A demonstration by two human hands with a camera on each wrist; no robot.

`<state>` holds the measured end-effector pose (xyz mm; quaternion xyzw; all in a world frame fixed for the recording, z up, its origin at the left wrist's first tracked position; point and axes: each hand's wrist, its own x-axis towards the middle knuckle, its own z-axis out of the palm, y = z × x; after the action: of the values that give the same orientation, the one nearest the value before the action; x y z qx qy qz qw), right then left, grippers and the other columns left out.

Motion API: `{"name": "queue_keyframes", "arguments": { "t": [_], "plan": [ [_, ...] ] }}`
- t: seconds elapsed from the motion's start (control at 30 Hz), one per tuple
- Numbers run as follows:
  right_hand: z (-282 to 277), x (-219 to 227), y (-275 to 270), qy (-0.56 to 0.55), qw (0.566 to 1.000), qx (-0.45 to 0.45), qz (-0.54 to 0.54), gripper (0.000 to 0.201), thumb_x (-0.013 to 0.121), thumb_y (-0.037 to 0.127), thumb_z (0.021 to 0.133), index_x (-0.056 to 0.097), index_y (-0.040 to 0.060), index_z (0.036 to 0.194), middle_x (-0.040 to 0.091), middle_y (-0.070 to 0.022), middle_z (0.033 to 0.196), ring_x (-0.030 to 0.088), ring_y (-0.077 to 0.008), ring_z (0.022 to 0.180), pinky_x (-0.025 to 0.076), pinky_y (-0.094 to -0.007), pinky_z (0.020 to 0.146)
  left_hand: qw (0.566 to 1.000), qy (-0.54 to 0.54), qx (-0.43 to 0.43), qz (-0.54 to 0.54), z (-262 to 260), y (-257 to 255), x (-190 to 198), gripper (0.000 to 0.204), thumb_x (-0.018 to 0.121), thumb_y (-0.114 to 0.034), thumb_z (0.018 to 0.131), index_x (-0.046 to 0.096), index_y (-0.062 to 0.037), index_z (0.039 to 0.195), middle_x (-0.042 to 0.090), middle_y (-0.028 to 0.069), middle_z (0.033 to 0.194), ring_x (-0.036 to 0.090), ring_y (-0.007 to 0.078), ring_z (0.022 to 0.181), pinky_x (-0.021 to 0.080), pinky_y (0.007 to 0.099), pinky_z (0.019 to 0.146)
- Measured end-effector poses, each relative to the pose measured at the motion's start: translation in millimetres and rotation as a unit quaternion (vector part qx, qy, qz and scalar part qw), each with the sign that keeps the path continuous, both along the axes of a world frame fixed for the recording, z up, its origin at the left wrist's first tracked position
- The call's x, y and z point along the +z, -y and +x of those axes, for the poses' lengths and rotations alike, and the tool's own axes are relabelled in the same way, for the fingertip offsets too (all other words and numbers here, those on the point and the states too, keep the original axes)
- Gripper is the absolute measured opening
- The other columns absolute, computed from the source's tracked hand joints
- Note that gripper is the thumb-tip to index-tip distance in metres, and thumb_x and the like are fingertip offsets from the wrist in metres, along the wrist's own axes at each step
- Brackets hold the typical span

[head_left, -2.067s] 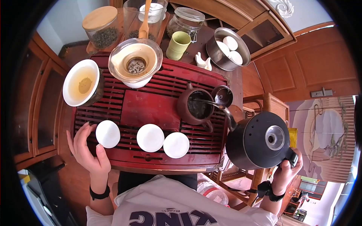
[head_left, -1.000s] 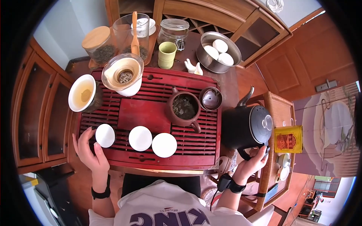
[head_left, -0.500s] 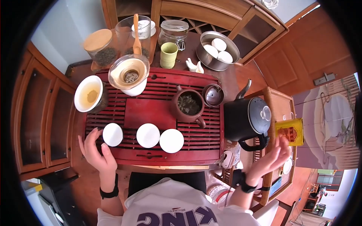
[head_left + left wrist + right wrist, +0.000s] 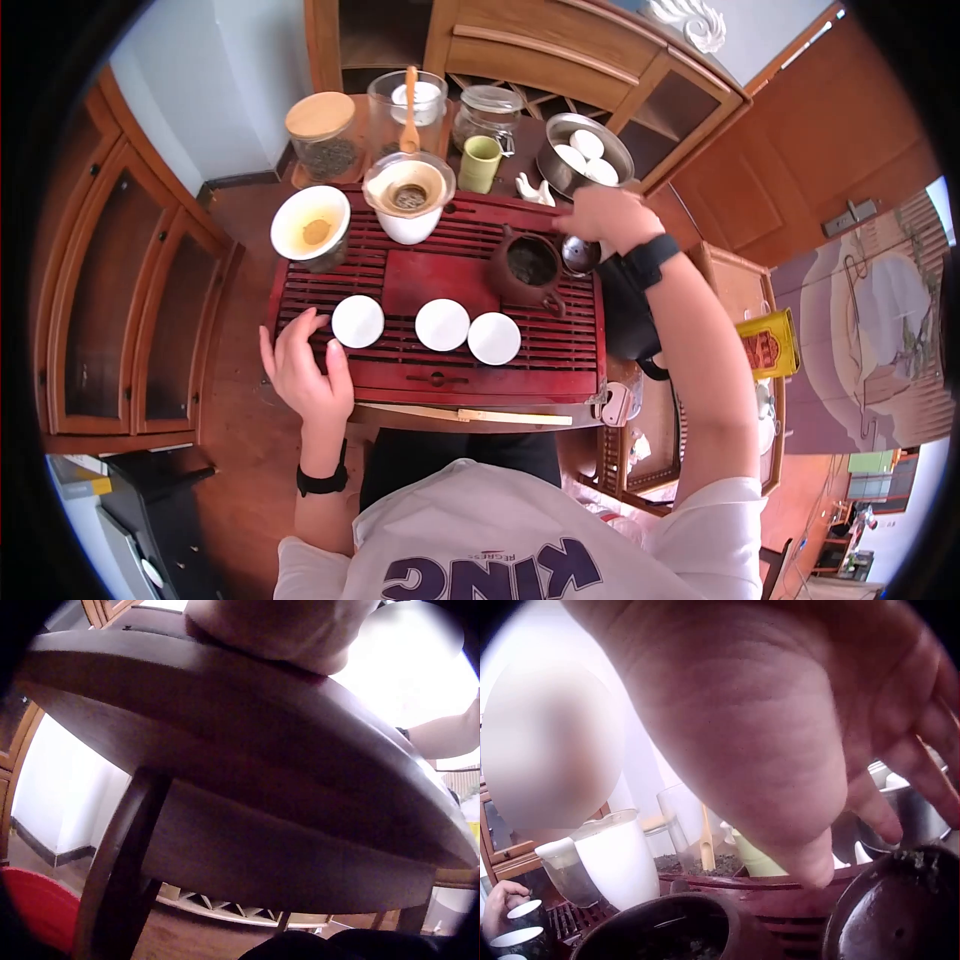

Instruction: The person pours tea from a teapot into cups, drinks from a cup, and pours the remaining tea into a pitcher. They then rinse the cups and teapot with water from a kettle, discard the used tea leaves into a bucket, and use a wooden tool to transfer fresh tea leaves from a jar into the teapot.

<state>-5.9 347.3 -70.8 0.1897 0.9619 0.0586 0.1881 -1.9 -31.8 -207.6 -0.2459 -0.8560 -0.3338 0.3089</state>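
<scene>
My right hand [image 4: 608, 215] reaches over the brown teapot lid [image 4: 580, 257], which lies upturned beside the open teapot [image 4: 515, 285]. In the right wrist view the fingers spread loosely above the lid [image 4: 889, 915], apart from it. Dark liquid fills the teapot. My left hand [image 4: 312, 375] rests at the tray's left front edge, its thumb and fingers loosely bent about the leftmost white cup [image 4: 357, 321]. Two more white cups, the middle cup [image 4: 442, 325] and the right cup [image 4: 494, 338], stand to its right. The left wrist view shows mainly the table's underside.
A black kettle [image 4: 628, 318] stands right of the red tea tray [image 4: 440, 385], partly behind my forearm. At the back left are a bowl of tea [image 4: 312, 222] and a strainer [image 4: 408, 188] over a white pitcher. Jars, a green cup [image 4: 481, 165] and a metal pot [image 4: 612, 160] stand behind.
The kettle stopped pouring into the teapot and was set down right of the tray. My right hand let go of its handle and moved up to the lid. The left hand stays by the cup.
</scene>
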Motion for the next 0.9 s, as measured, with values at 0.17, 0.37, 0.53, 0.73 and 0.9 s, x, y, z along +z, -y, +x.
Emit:
{"name": "queue_keyframes", "arguments": {
  "t": [0.17, 0.37, 0.53, 0.73, 0.9],
  "plan": [
    [4.2, -7.9, 2.8, 0.032, 0.998, -0.045, 0.006, 0.064, 0.070, 0.062, 0.082, 0.075, 0.0040, 0.109, 0.074, -0.0165, 0.109, 0.070, -0.0341, 0.105, 0.055, -0.0435, 0.089, 1.000, -0.011, -0.009, 0.007, 0.0, -0.5, 1.4, 0.036, 0.058, -0.017, 0.091, 0.060, -0.0029, 0.125, 0.072, 0.0078, 0.104, 0.065, 0.0277, 0.106, 0.028, 0.0549, 0.117],
    [9.9, -13.4, 1.3, 0.010, 0.991, -0.093, -0.093, 0.066, 0.070, 0.057, 0.082, 0.071, -0.0066, 0.097, 0.072, -0.0211, 0.084, 0.072, -0.0317, 0.072, 0.055, -0.0397, 0.059, 1.000, -0.012, -0.002, 0.010, 0.4, -1.3, 1.0, 0.034, 0.058, -0.018, 0.093, 0.061, -0.0035, 0.124, 0.072, 0.0075, 0.104, 0.065, 0.0272, 0.105, 0.028, 0.0544, 0.117],
    [16.6, -1.9, -4.5, -0.107, 0.989, -0.052, -0.083, 0.066, 0.072, 0.057, 0.079, 0.071, -0.0069, 0.098, 0.071, -0.0219, 0.084, 0.072, -0.0307, 0.079, 0.056, -0.0381, 0.068, 1.000, -0.016, 0.001, 0.014, -0.6, -0.9, -1.0, 0.037, 0.064, -0.021, 0.089, 0.062, -0.0035, 0.122, 0.071, 0.0059, 0.103, 0.065, 0.0273, 0.104, 0.029, 0.0556, 0.116],
    [33.8, -7.5, 16.7, -0.426, 0.835, -0.039, -0.346, 0.047, 0.086, 0.033, 0.077, 0.070, -0.0042, 0.099, 0.073, -0.0125, 0.089, 0.069, -0.0185, 0.083, 0.054, -0.0320, 0.078, 1.000, -0.020, 0.001, 0.012, -0.5, -0.9, -1.3, 0.036, 0.063, -0.020, 0.090, 0.062, -0.0038, 0.121, 0.071, 0.0059, 0.102, 0.066, 0.0271, 0.103, 0.029, 0.0554, 0.117],
    [56.9, -41.7, 42.9, -0.470, 0.769, -0.013, -0.433, 0.041, 0.088, 0.018, 0.073, 0.052, 0.0030, 0.083, 0.064, -0.0067, 0.082, 0.060, -0.0129, 0.076, 0.051, -0.0289, 0.068, 1.000, -0.018, 0.003, 0.014, -0.4, -1.2, -0.2, 0.035, 0.063, -0.020, 0.090, 0.062, -0.0036, 0.121, 0.071, 0.0061, 0.102, 0.066, 0.0270, 0.103, 0.029, 0.0552, 0.117]
  ]
}}
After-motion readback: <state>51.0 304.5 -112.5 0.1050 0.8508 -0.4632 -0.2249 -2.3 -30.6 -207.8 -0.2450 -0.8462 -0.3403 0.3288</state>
